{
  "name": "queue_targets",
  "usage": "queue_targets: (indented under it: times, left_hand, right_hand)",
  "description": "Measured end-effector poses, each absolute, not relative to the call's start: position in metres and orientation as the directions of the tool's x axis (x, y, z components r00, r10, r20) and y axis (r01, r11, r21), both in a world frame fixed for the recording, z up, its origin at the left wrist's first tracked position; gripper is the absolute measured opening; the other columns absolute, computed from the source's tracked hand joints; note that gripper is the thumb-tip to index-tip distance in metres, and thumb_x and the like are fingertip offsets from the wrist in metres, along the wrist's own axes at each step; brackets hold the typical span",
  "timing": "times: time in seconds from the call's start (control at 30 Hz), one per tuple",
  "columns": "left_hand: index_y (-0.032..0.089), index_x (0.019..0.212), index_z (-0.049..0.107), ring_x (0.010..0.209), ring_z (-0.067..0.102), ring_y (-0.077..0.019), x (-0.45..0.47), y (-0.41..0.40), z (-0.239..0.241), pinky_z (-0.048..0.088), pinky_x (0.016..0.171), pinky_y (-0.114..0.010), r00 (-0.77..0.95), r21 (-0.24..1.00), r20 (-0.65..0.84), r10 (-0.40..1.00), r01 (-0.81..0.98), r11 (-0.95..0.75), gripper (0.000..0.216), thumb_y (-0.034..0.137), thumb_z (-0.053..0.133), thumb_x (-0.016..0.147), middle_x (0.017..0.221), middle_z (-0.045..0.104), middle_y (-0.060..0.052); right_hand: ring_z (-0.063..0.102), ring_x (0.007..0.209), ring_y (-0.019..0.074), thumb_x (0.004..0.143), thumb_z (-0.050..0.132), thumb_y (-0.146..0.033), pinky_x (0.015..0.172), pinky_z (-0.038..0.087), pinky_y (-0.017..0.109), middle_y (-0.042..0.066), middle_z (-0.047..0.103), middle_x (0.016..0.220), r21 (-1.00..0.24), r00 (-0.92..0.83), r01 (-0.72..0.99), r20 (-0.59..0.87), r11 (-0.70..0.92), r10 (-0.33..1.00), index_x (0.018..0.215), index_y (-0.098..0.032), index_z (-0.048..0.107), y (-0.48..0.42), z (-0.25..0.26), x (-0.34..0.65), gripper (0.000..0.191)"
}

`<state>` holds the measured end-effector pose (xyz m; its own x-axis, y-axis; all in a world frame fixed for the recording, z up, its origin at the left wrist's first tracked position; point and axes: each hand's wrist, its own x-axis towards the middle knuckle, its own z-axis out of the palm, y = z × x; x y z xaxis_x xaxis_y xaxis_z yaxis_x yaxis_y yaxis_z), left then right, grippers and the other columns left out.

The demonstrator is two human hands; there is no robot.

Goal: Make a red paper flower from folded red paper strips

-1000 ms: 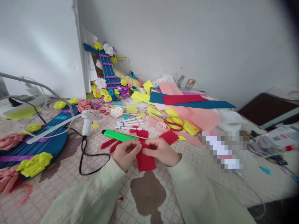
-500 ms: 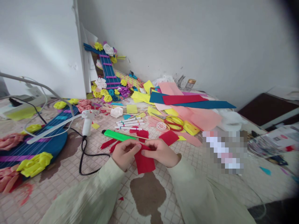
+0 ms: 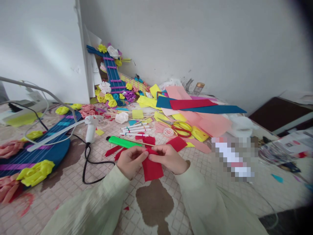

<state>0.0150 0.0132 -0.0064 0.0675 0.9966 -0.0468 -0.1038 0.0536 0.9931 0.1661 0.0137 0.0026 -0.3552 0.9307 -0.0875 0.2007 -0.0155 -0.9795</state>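
Observation:
Both my hands meet over the patterned floor mat, pinching the top edge of a small red felt piece (image 3: 152,169) that hangs down between them. My left hand (image 3: 129,161) grips its left corner with closed fingers. My right hand (image 3: 168,159) pinches the right side of the same edge. Just beyond the hands lie a red felt square (image 3: 176,143), a small red rolled flower (image 3: 149,140), red felt strips (image 3: 113,150) and a green lighter-like tool (image 3: 121,142).
A white glue gun (image 3: 91,128) with a black cord (image 3: 89,166) stands to the left. Markers (image 3: 135,129), yellow-red scissors (image 3: 182,128), and felt sheets (image 3: 195,109) lie behind. Blue guitar-shaped boards with felt flowers (image 3: 36,153) sit left and against the wall (image 3: 112,73).
The hands stay in place; the fingers shift slightly along the top edge of the red felt piece. Nothing else has moved.

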Motion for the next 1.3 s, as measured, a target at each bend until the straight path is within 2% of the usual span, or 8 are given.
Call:
queue_targets:
  times: [0.23, 0.47, 0.57, 0.73, 0.8, 0.9, 1.07, 1.3]
  left_hand:
    - [0.016, 0.057, 0.064, 0.054, 0.055, -0.0117, 0.014, 0.014, -0.004, 0.044, 0.051, -0.020, 0.055, 0.996, -0.041, 0.998, -0.079, 0.045, 0.008, 0.021, 0.067, 0.052, 0.055, 0.063, 0.001]
    - [0.015, 0.054, 0.065, 0.051, 0.053, -0.0110, 0.013, 0.014, 0.002, 0.043, 0.050, -0.020, 0.045, 0.999, -0.041, 0.998, -0.030, 0.042, 0.006, 0.020, 0.067, 0.051, 0.054, 0.063, 0.000]
    - [0.015, 0.055, 0.066, 0.046, 0.050, -0.0105, 0.012, 0.014, 0.000, 0.039, 0.045, -0.020, 0.038, 0.999, -0.035, 0.999, 0.007, 0.035, 0.007, 0.021, 0.067, 0.052, 0.050, 0.061, 0.000]
    - [0.014, 0.061, 0.065, 0.042, 0.045, -0.0096, 0.012, 0.014, -0.002, 0.035, 0.041, -0.020, 0.034, 0.999, -0.041, 0.999, 0.027, 0.041, 0.015, 0.026, 0.067, 0.053, 0.046, 0.056, 0.002]
    - [0.014, 0.056, 0.063, 0.041, 0.042, -0.0083, 0.012, 0.014, 0.000, 0.034, 0.041, -0.019, 0.040, 0.999, -0.035, 0.999, 0.019, 0.034, 0.016, 0.030, 0.064, 0.056, 0.043, 0.052, 0.003]
    - [0.014, 0.043, 0.054, 0.039, 0.036, -0.0065, 0.013, 0.013, 0.005, 0.030, 0.040, -0.018, 0.068, 0.999, -0.024, 0.997, 0.044, 0.021, 0.029, 0.036, 0.059, 0.062, 0.037, 0.041, 0.005]
    - [0.012, 0.053, 0.061, 0.043, 0.038, -0.0073, 0.013, 0.012, 0.004, 0.030, 0.042, -0.019, 0.112, 0.994, -0.022, 0.993, 0.105, 0.010, 0.022, 0.033, 0.061, 0.058, 0.044, 0.048, 0.004]
    - [0.012, 0.049, 0.058, 0.040, 0.033, -0.0064, 0.011, 0.012, -0.001, 0.027, 0.039, -0.018, 0.109, 0.978, 0.018, 0.994, 0.206, -0.040, 0.025, 0.034, 0.059, 0.061, 0.039, 0.041, 0.005]
  right_hand:
    - [0.052, 0.061, 0.0120, 0.069, 0.058, -0.031, 0.055, 0.039, 0.023, 0.000, 0.058, 0.066, -0.977, -0.352, 0.210, -0.098, -0.024, 0.931, 0.073, -0.013, 0.062, 0.015, 0.002, 0.167, 0.019]
    - [0.046, 0.055, 0.0093, 0.069, 0.058, -0.030, 0.052, 0.035, 0.021, -0.002, 0.052, 0.058, -0.976, -0.354, 0.218, -0.090, -0.012, 0.931, 0.065, -0.013, 0.058, 0.014, 0.003, 0.165, 0.017]
    - [0.046, 0.054, 0.0090, 0.068, 0.059, -0.030, 0.051, 0.034, 0.021, -0.002, 0.051, 0.058, -0.976, -0.352, 0.216, -0.085, -0.008, 0.932, 0.065, -0.013, 0.058, 0.014, 0.002, 0.166, 0.017]
    - [0.054, 0.064, 0.0130, 0.069, 0.059, -0.029, 0.059, 0.040, 0.025, 0.002, 0.060, 0.070, -0.988, -0.369, 0.129, -0.123, -0.080, 0.921, 0.080, -0.013, 0.063, 0.015, 0.002, 0.167, 0.020]
    - [0.055, 0.065, 0.0137, 0.068, 0.060, -0.029, 0.061, 0.041, 0.026, 0.003, 0.062, 0.072, -0.990, -0.369, 0.081, -0.137, -0.115, 0.919, 0.082, -0.013, 0.063, 0.015, 0.002, 0.167, 0.022]
    - [0.056, 0.064, 0.0133, 0.065, 0.063, -0.029, 0.060, 0.042, 0.025, 0.002, 0.063, 0.072, -0.987, -0.352, 0.024, -0.158, -0.159, 0.923, 0.079, -0.013, 0.063, 0.016, 0.003, 0.167, 0.021]
    - [0.056, 0.063, 0.0126, 0.064, 0.064, -0.031, 0.060, 0.041, 0.025, 0.002, 0.062, 0.071, -0.985, -0.330, -0.006, -0.162, -0.173, 0.930, 0.077, -0.014, 0.063, 0.017, 0.002, 0.169, 0.021]
    - [0.054, 0.062, 0.0117, 0.064, 0.064, -0.029, 0.059, 0.040, 0.025, 0.001, 0.061, 0.069, -0.984, -0.333, -0.017, -0.162, -0.177, 0.929, 0.075, -0.014, 0.062, 0.018, 0.001, 0.169, 0.018]
